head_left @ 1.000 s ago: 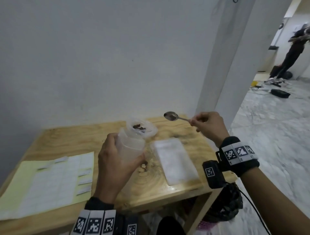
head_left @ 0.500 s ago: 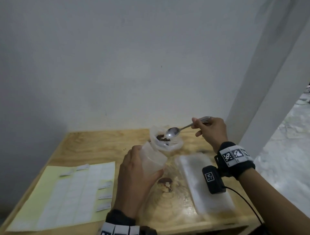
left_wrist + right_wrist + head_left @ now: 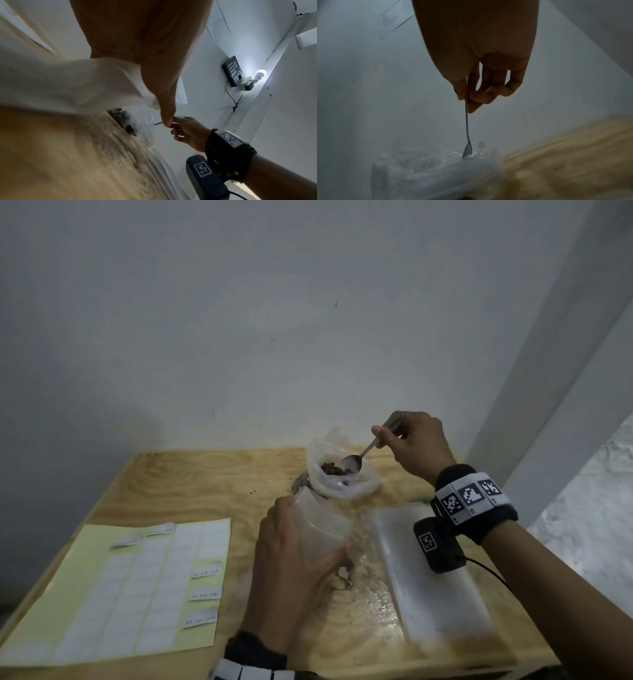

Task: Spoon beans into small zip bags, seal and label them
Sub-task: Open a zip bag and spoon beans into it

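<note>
My left hand (image 3: pixel 291 553) grips a small translucent zip bag (image 3: pixel 323 529) upright above the wooden table (image 3: pixel 205 484); the left wrist view shows the same bag (image 3: pixel 68 83) under my thumb. Just behind it sits a crumpled clear plastic bag (image 3: pixel 346 484) holding dark beans (image 3: pixel 332 470). My right hand (image 3: pixel 414 443) pinches a metal spoon (image 3: pixel 354 463) by its handle, and the bowl dips into the bean bag's open mouth. In the right wrist view the spoon (image 3: pixel 467 128) hangs down from my fingers into the clear bag (image 3: pixel 436 170).
A yellow sheet of white labels (image 3: pixel 120 587) lies at the left, with handwritten labels (image 3: pixel 205 595) stuck along its right edge. A flat stack of empty zip bags (image 3: pixel 435 587) lies at the right, near the table's edge. A white wall stands behind the table.
The spoon came down from mid-air at the right and its bowl now sits among the beans in the clear bag. My left hand still holds the small zip bag.
</note>
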Demonstrator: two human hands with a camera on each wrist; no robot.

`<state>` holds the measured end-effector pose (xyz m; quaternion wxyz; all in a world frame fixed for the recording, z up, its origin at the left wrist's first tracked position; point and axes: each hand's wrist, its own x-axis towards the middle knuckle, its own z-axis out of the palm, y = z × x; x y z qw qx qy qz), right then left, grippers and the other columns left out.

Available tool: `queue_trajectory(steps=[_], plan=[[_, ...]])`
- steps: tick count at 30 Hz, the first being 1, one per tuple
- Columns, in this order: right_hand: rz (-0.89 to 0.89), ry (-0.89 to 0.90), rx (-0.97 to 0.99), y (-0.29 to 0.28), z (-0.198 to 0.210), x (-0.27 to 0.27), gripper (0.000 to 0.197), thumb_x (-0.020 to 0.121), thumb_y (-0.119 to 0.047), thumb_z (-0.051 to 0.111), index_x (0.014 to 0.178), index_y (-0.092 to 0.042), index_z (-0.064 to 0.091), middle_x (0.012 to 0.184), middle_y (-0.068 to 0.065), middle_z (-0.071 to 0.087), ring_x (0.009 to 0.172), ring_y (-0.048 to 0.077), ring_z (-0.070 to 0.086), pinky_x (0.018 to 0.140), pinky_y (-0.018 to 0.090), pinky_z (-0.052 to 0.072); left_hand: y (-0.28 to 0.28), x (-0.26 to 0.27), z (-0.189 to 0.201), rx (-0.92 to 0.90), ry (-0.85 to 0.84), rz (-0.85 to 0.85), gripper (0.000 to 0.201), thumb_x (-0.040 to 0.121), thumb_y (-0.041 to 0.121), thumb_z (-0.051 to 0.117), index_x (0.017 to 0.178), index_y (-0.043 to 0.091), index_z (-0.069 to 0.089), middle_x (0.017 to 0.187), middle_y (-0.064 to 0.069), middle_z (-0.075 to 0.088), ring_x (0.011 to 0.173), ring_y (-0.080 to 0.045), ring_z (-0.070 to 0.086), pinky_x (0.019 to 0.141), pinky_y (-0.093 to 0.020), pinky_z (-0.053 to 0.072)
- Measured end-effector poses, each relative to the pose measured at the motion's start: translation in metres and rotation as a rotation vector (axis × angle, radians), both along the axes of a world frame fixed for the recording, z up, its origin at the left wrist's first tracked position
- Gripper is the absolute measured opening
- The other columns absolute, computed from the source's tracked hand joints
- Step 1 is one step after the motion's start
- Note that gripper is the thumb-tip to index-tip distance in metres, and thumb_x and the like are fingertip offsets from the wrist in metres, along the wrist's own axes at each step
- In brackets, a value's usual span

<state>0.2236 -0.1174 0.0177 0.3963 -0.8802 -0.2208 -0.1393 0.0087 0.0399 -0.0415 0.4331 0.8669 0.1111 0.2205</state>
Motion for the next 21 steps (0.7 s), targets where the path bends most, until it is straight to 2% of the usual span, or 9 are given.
queue_trajectory(steps=[4,6,9,11,13,16,18,20,21], plan=[[-0.022,0.134,0.149,-0.003,-0.004,0.008,0.025,0.095,-0.033,0.067,0.079,-0.014,0.074,0.071,-0.003,0.076,0.051,-0.003,0.055,0.065,0.029,0.047,-0.001,0.0,-0.001,0.007,0.011,-0.004,0.087,0.054,0.071,0.079,0.121,0.037,0.035,0.115,0.019,0.044,0.107,-0.008,0.044,0.087,-0.035,0.05],[-0.003,0.167,0.152,-0.001,-0.008,0.01,0.024,0.094,-0.033,0.068,0.078,-0.016,0.074,0.071,-0.003,0.077,0.054,-0.002,0.055,0.065,0.029,0.048,-0.001,0.001,-0.002,0.01,0.008,-0.009,0.086,0.054,0.069,0.078,0.121,0.038,0.035,0.115,0.02,0.043,0.107,-0.007,0.044,0.088,-0.035,0.05],[0.039,0.22,0.13,0.006,-0.016,0.011,0.022,0.094,-0.031,0.07,0.082,-0.013,0.074,0.073,-0.001,0.077,0.052,-0.006,0.058,0.061,0.022,0.043,0.001,0.003,-0.004,-0.016,0.008,-0.013,0.085,0.053,0.069,0.078,0.121,0.04,0.035,0.115,0.021,0.045,0.108,-0.007,0.046,0.086,-0.036,0.051],[0.041,0.295,0.157,0.008,-0.023,0.014,0.023,0.093,-0.031,0.071,0.083,-0.01,0.074,0.074,0.0,0.078,0.059,-0.004,0.064,0.06,0.021,0.043,0.001,0.003,-0.005,-0.016,0.02,-0.013,0.088,0.049,0.072,0.074,0.121,0.04,0.035,0.116,0.021,0.045,0.109,-0.007,0.046,0.087,-0.035,0.051],[0.023,0.38,0.209,0.007,-0.028,0.018,0.026,0.092,-0.031,0.072,0.084,-0.007,0.074,0.075,0.002,0.078,0.071,0.005,0.072,0.064,0.023,0.045,0.001,0.005,-0.004,-0.015,0.033,-0.007,0.09,0.046,0.074,0.069,0.121,0.038,0.035,0.116,0.02,0.045,0.109,-0.007,0.046,0.087,-0.034,0.05],[0.036,0.503,0.286,0.004,-0.031,0.018,0.026,0.093,-0.027,0.072,0.085,-0.002,0.075,0.078,0.008,0.078,0.072,0.004,0.072,0.075,0.025,0.043,0.001,0.007,-0.003,-0.024,0.055,-0.002,0.095,0.043,0.076,0.065,0.123,0.035,0.036,0.117,0.017,0.046,0.11,-0.009,0.047,0.089,-0.034,0.05],[0.035,0.586,0.292,0.003,-0.031,0.016,0.024,0.094,-0.025,0.071,0.086,-0.002,0.076,0.082,0.01,0.078,0.062,0.005,0.065,0.066,0.021,0.042,0.001,0.008,-0.002,-0.021,0.07,0.0,0.096,0.043,0.078,0.063,0.124,0.033,0.036,0.117,0.016,0.046,0.111,-0.01,0.046,0.09,-0.034,0.049],[-0.002,0.671,0.281,0.001,-0.031,0.015,0.027,0.094,-0.028,0.07,0.091,-0.003,0.076,0.085,0.008,0.078,0.054,0.009,0.047,0.05,0.021,0.032,0.0,0.01,-0.003,-0.014,0.07,0.009,0.097,0.043,0.078,0.062,0.124,0.033,0.036,0.117,0.015,0.046,0.11,-0.009,0.046,0.09,-0.034,0.048],[-0.02,0.705,0.287,0.0,-0.031,0.015,0.027,0.094,-0.03,0.07,0.093,-0.004,0.076,0.087,0.008,0.078,0.055,0.011,0.041,0.049,0.023,0.027,0.001,0.011,-0.003,-0.006,0.065,0.017,0.096,0.043,0.077,0.063,0.124,0.033,0.036,0.117,0.015,0.047,0.11,-0.01,0.046,0.09,-0.034,0.048]])
